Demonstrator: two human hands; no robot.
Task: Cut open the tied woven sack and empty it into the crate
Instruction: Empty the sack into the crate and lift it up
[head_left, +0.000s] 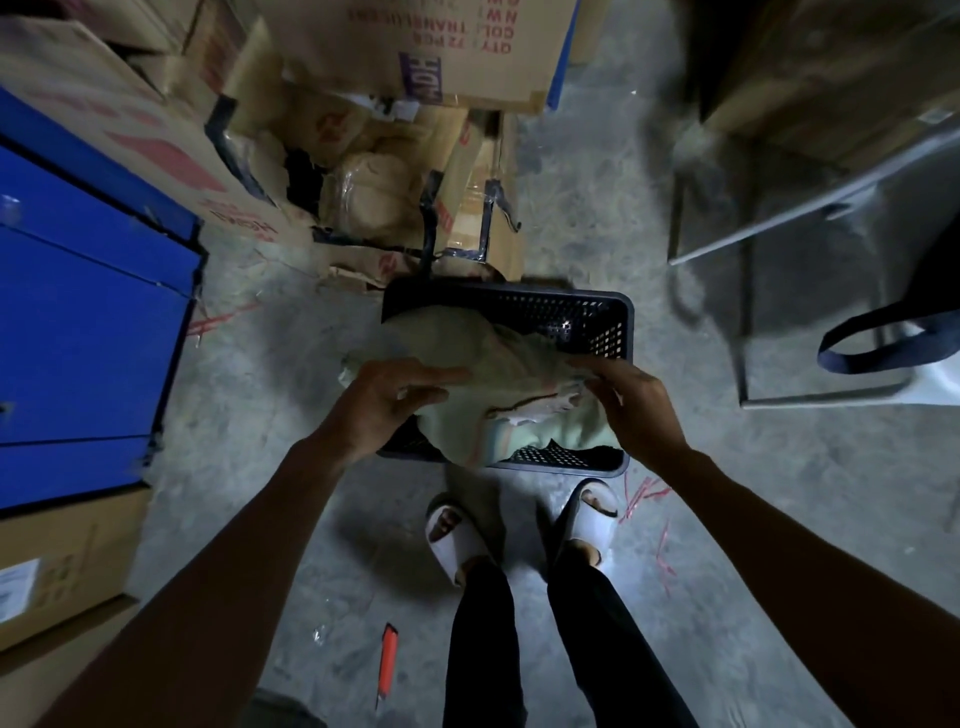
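One woven sack (498, 374), one black perforated crate (597, 317), one orange box cutter (387, 656) on the floor. Sack sits over the crate between both hands: left hand (387, 397) fingers curled on it, right hand (631, 400) gripping its edge.

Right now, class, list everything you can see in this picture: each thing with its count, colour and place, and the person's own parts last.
Woven sack: one, pale green, over the crate, held by both hands.
Crate: one, black, perforated, on the floor ahead of the feet.
Cutter: one, orange-red, on the floor near the left foot.
Cardboard boxes: several, brown, stacked beyond the crate and at left.
Cabinet: one, blue, left.
Strap: one, dark, right.
Sandals: two, white.
Left hand: on the sack.
Right hand: on the sack.
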